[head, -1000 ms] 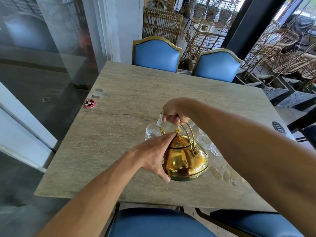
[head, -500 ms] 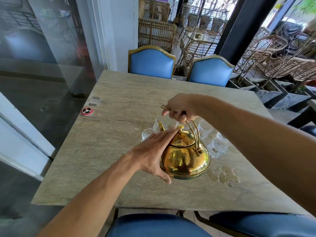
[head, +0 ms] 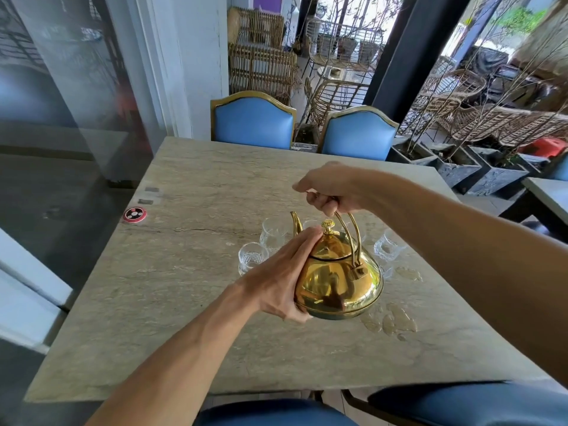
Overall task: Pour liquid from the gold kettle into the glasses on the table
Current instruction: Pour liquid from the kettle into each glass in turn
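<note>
The gold kettle (head: 339,281) is near the middle of the stone table (head: 190,272), its spout pointing away from me. My right hand (head: 330,189) is closed around the top of its arched handle. My left hand (head: 285,278) lies flat against the kettle's left side, fingertips reaching the lid beside the knob. Several clear glasses stand behind the kettle: one at the left (head: 250,261), one behind it (head: 273,235), one at the right (head: 388,249). Others are partly hidden by the kettle.
Spilled liquid (head: 392,321) lies on the table right of the kettle. A round red and black disc (head: 134,214) sits near the left edge. Two blue chairs (head: 253,121) stand at the far side, and blue seats (head: 479,404) are right below me.
The kettle has tipped back more upright and sits a little nearer me. My right hand has risen with the handle. My left hand stays on the kettle's side.
</note>
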`<state>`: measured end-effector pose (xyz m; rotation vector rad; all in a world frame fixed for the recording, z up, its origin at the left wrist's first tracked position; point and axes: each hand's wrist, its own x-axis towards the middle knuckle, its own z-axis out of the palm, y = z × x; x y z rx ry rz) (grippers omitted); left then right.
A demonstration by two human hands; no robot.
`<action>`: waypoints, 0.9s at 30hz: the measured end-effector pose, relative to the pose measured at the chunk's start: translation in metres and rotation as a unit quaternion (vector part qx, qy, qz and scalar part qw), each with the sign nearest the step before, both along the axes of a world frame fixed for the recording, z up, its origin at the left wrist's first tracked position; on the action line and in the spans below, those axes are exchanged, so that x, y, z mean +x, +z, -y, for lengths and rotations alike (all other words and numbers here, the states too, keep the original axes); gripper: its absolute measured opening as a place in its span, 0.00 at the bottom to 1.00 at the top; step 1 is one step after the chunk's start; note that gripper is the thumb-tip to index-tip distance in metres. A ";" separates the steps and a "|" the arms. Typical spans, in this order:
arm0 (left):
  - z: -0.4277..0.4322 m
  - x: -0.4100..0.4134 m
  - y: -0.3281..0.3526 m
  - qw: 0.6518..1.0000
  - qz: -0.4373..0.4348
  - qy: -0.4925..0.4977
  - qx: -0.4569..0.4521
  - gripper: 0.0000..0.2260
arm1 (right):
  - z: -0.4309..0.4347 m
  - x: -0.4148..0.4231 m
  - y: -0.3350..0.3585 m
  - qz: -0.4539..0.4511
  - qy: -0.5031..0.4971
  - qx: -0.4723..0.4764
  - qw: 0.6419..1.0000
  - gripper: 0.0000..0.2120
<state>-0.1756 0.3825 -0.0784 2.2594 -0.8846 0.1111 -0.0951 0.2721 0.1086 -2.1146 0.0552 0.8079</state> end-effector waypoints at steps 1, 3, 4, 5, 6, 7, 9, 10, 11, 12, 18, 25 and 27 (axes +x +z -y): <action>0.001 0.002 0.000 1.000 -0.004 -0.002 -0.007 0.69 | 0.001 0.001 -0.001 0.027 0.012 -0.014 0.999 0.05; 0.004 0.007 0.000 1.000 -0.004 0.000 -0.017 0.70 | 0.002 0.003 -0.003 0.085 0.023 -0.036 0.995 0.05; 0.005 0.010 -0.002 1.000 -0.003 0.002 -0.021 0.70 | 0.002 0.004 -0.004 0.115 0.024 -0.047 0.992 0.07; 0.005 0.013 -0.003 1.000 -0.001 0.003 -0.024 0.70 | 0.001 0.005 -0.006 0.146 0.031 -0.061 0.987 0.09; 0.006 0.016 -0.004 1.000 -0.001 0.006 -0.027 0.69 | 0.001 0.007 -0.007 0.179 0.046 -0.081 0.979 0.11; 0.007 0.017 -0.005 0.999 -0.002 0.010 -0.031 0.69 | 0.000 0.009 -0.008 0.212 0.062 -0.105 0.970 0.11; 0.008 0.021 -0.005 0.999 0.002 0.018 -0.043 0.68 | -0.002 0.015 -0.011 0.265 0.088 -0.150 0.948 0.11; 0.008 0.022 -0.005 0.999 0.007 0.023 -0.049 0.68 | -0.004 0.019 -0.013 0.284 0.099 -0.168 0.939 0.12; 0.009 0.025 -0.006 0.998 0.011 0.027 -0.053 0.68 | -0.006 0.023 -0.015 0.300 0.111 -0.183 0.929 0.12; 0.010 0.027 -0.007 0.998 0.012 0.029 -0.056 0.68 | -0.008 0.028 -0.017 0.313 0.122 -0.199 0.921 0.13; 0.009 0.041 -0.011 0.998 -0.019 0.038 -0.055 0.69 | -0.017 0.055 -0.032 0.328 0.146 -0.251 0.899 0.10; 0.013 0.046 -0.016 0.995 -0.044 0.044 -0.074 0.68 | -0.023 0.072 -0.040 0.309 0.187 -0.277 0.891 0.09; 0.012 0.048 -0.018 0.995 -0.052 0.046 -0.073 0.68 | -0.024 0.075 -0.043 0.305 0.192 -0.275 0.891 0.09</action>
